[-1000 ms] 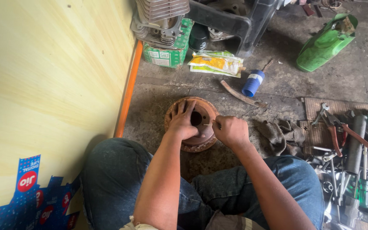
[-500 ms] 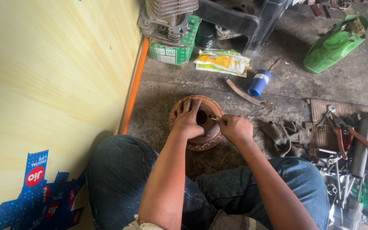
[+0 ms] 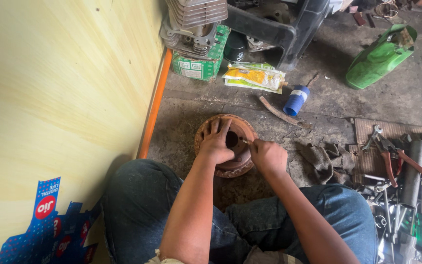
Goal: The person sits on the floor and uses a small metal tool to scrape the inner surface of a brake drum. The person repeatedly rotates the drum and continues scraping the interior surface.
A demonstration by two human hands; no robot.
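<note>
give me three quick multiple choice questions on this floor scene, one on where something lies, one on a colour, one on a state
1. Where does the left hand rest?
A. on the rusty round hub
B. on the green jug
C. on the pliers

2. What colour is the short tube lying beyond the hub?
A. red
B. blue
C. white

3. How is the right hand?
A. open and flat on the floor
B. closed around a thin tool that points into the hub
C. holding the rag

Answers: 1 A, the fingers spread over the hub's rim. 2 B, the tube is plainly blue with a pale label. 3 B, the fist is shut and a thin tip sticks out toward the hub's centre hole.
</note>
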